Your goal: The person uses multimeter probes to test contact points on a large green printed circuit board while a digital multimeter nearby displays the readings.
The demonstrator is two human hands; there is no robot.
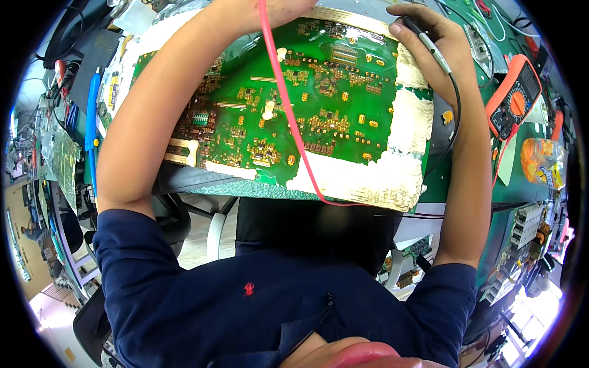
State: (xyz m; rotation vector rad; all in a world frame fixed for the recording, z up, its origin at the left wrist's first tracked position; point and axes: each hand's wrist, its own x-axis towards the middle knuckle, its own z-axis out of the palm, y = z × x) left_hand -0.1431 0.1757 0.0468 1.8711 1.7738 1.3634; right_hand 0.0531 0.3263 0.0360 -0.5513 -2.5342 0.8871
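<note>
A large green circuit board (343, 119) with gold-coloured parts and thick cream-coloured strips along its edges lies in front of me. My right hand (438, 49) is at its far right corner, fingers closed around a black and grey test probe (433, 50); the probe's tip is hard to make out. From that probe a black lead runs down beside my wrist. Over the board's far edge reaches my left hand (279, 11), its fingers cut off by the top of the picture. A red test lead (283, 92) comes down from it across the board.
An orange multimeter (517, 98) with a round dial stands to the right, a red lead plugged into it. Nearer me is a bag with orange contents (543, 164). A blue pen-like tool (93, 132) lies left of my left arm. Chairs and benches of electronics surround the table.
</note>
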